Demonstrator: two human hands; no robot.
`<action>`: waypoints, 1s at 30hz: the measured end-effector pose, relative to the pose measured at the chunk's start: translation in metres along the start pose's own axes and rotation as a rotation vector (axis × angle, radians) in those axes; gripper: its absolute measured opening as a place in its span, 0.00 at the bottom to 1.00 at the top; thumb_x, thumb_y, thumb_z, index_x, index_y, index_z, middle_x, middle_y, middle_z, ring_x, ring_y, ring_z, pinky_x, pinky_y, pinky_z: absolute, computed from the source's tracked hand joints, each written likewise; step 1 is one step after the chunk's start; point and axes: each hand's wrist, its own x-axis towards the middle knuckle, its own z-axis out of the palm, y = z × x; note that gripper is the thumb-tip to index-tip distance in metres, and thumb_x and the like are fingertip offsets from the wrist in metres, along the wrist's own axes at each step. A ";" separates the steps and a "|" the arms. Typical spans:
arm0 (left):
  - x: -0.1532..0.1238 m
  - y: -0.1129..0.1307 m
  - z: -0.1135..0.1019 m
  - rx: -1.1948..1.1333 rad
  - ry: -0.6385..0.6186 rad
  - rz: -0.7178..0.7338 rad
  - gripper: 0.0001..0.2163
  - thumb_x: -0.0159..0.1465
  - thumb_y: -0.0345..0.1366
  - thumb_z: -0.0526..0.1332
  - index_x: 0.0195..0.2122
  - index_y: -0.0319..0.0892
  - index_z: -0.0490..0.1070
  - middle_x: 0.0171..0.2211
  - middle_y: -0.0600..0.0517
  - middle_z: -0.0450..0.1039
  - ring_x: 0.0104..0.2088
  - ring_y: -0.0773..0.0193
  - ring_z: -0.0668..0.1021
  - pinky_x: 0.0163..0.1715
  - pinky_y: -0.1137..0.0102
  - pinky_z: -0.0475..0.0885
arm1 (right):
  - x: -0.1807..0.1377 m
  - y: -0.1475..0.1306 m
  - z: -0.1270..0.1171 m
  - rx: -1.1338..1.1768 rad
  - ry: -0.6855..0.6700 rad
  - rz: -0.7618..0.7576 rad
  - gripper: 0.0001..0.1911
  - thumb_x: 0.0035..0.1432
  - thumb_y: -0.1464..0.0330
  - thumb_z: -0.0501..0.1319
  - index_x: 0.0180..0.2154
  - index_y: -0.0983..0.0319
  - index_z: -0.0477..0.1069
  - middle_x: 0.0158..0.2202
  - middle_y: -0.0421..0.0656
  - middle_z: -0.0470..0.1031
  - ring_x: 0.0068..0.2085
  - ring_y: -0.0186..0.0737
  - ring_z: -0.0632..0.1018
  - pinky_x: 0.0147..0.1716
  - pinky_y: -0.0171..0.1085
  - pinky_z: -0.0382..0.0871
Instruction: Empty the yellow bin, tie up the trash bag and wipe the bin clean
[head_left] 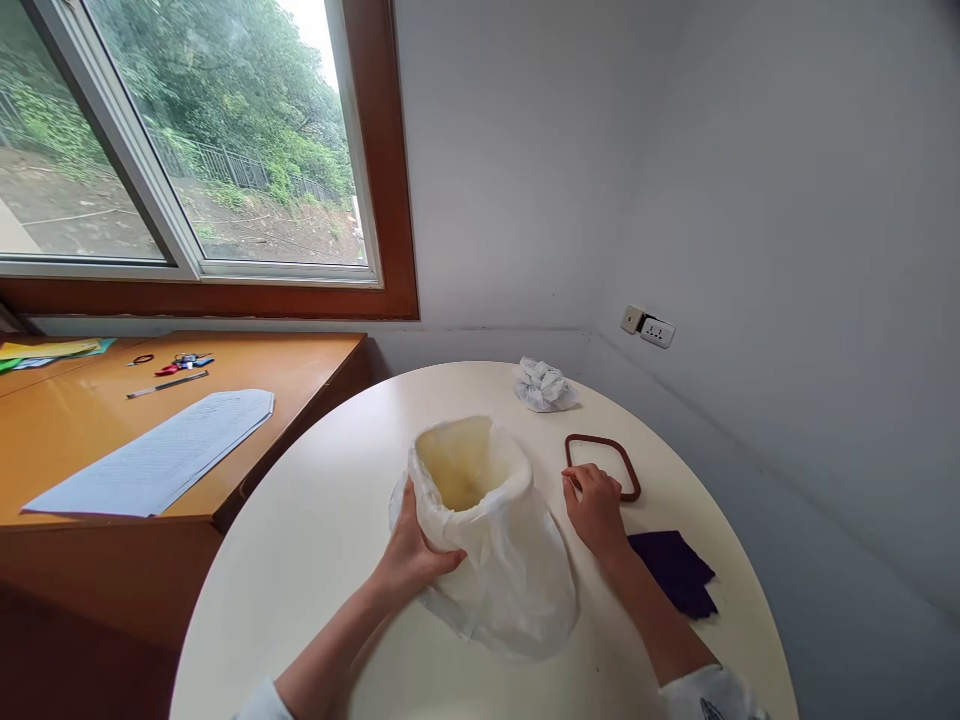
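A bin (pixel 457 465) with a pale yellow inside stands on the round table, tilted slightly in view. A thin white plastic bag (pixel 517 570) lines it, folded over the rim and hanging loose around the outside. My left hand (pixel 416 555) grips the bin's near left side through the bag, thumb in front and fingers partly hidden. To the right, my right hand (pixel 595 503) is closed over the near left part of a brown rounded-square ring (pixel 592 438), which lies flat or nearly so on the table. Its fingertips are curled, partly hiding that side of the ring.
A crumpled white plastic bag (pixel 545 386) lies at the far edge of the round white table (pixel 315 560). Dark purple folded material (pixel 675 570) is beside my right forearm. At left, a wooden desk (pixel 315 385) holds papers (pixel 165 450), a pen (pixel 166 385) and keys (pixel 186 364).
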 end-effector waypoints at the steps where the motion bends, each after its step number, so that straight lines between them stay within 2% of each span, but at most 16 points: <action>1: 0.000 0.000 0.000 0.003 -0.004 0.000 0.45 0.47 0.37 0.69 0.61 0.47 0.41 0.56 0.42 0.59 0.54 0.46 0.67 0.52 0.53 0.65 | -0.001 -0.003 0.000 0.017 -0.019 -0.010 0.09 0.58 0.70 0.50 0.35 0.62 0.69 0.36 0.44 0.72 0.39 0.41 0.71 0.44 0.42 0.55; 5: 0.000 -0.005 0.000 0.015 -0.010 0.000 0.46 0.46 0.39 0.69 0.61 0.46 0.42 0.55 0.43 0.60 0.53 0.47 0.67 0.52 0.55 0.66 | -0.003 -0.013 0.002 0.078 -0.065 -0.025 0.10 0.60 0.69 0.49 0.34 0.62 0.69 0.34 0.44 0.72 0.39 0.40 0.72 0.41 0.40 0.57; 12: 0.002 -0.004 -0.001 0.074 -0.014 0.021 0.45 0.47 0.40 0.69 0.62 0.48 0.44 0.59 0.42 0.55 0.58 0.46 0.62 0.55 0.55 0.62 | -0.004 -0.025 -0.003 0.133 -0.099 -0.049 0.17 0.63 0.65 0.46 0.30 0.61 0.70 0.32 0.43 0.72 0.35 0.38 0.72 0.37 0.37 0.60; 16: 0.003 0.002 -0.007 0.079 -0.022 0.017 0.53 0.44 0.39 0.71 0.64 0.52 0.35 0.64 0.44 0.44 0.61 0.45 0.56 0.57 0.54 0.59 | -0.005 -0.029 -0.007 0.163 -0.130 -0.046 0.18 0.64 0.63 0.46 0.30 0.60 0.70 0.31 0.43 0.73 0.35 0.38 0.73 0.36 0.37 0.61; 20: 0.004 0.003 -0.017 0.078 -0.008 0.039 0.54 0.43 0.42 0.72 0.64 0.56 0.35 0.66 0.48 0.36 0.64 0.46 0.49 0.59 0.54 0.56 | -0.005 -0.030 -0.008 0.178 -0.156 -0.028 0.18 0.64 0.62 0.47 0.30 0.61 0.70 0.31 0.42 0.72 0.36 0.39 0.73 0.37 0.38 0.61; 23: 0.004 0.001 -0.024 0.059 0.030 0.065 0.49 0.47 0.47 0.68 0.64 0.54 0.37 0.66 0.48 0.37 0.64 0.47 0.47 0.59 0.53 0.53 | -0.005 -0.029 -0.007 0.181 -0.164 -0.032 0.18 0.64 0.62 0.47 0.30 0.61 0.70 0.31 0.43 0.72 0.35 0.39 0.72 0.37 0.38 0.61; 27: 0.005 0.002 -0.032 0.059 0.135 0.089 0.43 0.50 0.59 0.61 0.63 0.51 0.45 0.65 0.48 0.41 0.64 0.46 0.47 0.59 0.54 0.55 | -0.005 -0.030 -0.007 0.189 -0.164 -0.040 0.19 0.64 0.60 0.46 0.29 0.61 0.70 0.31 0.43 0.72 0.35 0.38 0.72 0.36 0.38 0.61; 30: 0.006 0.004 -0.035 0.038 0.195 0.097 0.40 0.50 0.60 0.58 0.61 0.49 0.50 0.64 0.47 0.46 0.63 0.47 0.50 0.59 0.54 0.53 | -0.006 -0.030 -0.007 0.190 -0.179 -0.040 0.20 0.64 0.60 0.46 0.28 0.61 0.70 0.30 0.42 0.72 0.34 0.38 0.72 0.36 0.38 0.62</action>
